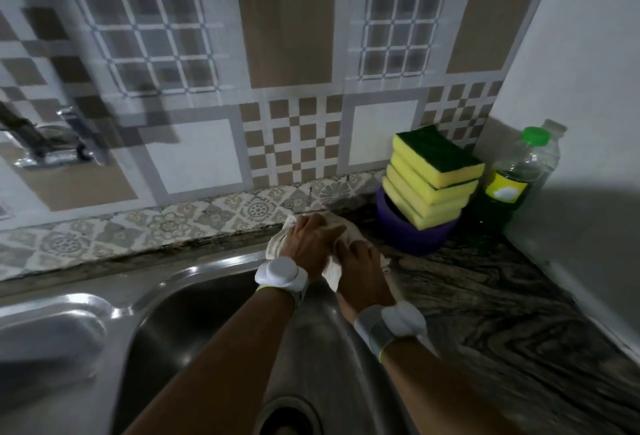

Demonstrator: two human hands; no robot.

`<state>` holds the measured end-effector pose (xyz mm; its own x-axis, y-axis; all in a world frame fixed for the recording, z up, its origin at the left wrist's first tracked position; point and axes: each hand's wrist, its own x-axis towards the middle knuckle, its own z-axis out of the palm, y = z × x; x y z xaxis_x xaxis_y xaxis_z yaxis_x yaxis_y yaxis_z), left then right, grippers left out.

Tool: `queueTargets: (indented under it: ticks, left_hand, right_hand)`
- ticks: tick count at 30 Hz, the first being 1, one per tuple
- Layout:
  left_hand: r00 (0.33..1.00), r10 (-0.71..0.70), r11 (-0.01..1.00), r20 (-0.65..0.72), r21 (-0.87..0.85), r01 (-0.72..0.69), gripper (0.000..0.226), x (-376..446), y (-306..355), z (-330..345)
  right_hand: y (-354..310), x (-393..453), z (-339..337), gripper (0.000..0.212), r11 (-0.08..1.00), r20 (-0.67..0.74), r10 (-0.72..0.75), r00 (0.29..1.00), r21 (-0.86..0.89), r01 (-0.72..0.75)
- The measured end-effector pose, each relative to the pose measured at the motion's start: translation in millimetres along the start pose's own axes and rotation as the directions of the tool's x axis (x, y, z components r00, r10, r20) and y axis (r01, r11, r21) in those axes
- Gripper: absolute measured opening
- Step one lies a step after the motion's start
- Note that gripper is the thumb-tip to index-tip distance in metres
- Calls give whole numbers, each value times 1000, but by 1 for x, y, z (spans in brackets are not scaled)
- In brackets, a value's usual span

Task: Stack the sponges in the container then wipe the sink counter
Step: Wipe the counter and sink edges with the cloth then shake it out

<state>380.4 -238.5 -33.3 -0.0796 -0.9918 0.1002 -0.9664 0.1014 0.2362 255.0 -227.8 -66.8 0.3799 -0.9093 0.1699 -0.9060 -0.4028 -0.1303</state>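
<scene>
Several yellow sponges (433,178) with green scouring tops stand in a leaning stack inside a purple container (415,235) at the back right of the dark wood-grain counter (485,296). Both hands grip a pale cloth (332,272) at the back rim of the steel sink (194,313), just left of the container. My left hand (311,244) presses the cloth from the left. My right hand (362,266) holds it from the right. Much of the cloth is hidden under the hands.
A clear bottle (516,178) with a green cap and yellow label stands in the corner beside the container. A chrome tap (45,138) juts from the tiled wall at the left. A white wall bounds the counter on the right.
</scene>
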Motion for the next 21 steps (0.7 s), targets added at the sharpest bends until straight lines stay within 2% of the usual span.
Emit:
queueTargets:
  ticks: [2,4,7,9,15,18,21]
  left_hand:
    - [1000,8,1000,6,12,-8,51,-4,-12,-5]
    - [1000,3,1000,27,25,-4,48,-12,-27,-11]
    - [998,-55,996,28,68,53,42,-32,-59,-21]
    - [993,-110,991,38,86,106,38,-51,-87,-33]
    - [950,-305,947,66,128,295,40,-114,-164,-66]
    - [907,-418,897,54,180,403,39,-147,-202,-82]
    - [883,-467,868,41,211,449,47,-177,-228,-91]
  right_hand:
    - [-16,5,2,44,995,9,56,998,79,-57]
    - [-38,6,3,44,962,32,92,995,257,-97]
    - [-76,0,2,39,878,58,40,998,475,-62]
    - [-105,-3,0,39,836,73,-11,997,548,-31]
    - [-191,-2,1,37,848,90,-236,968,505,160]
    - [-232,6,1,37,869,109,-380,919,384,314]
    - [-267,16,-1,37,881,143,-414,899,310,356]
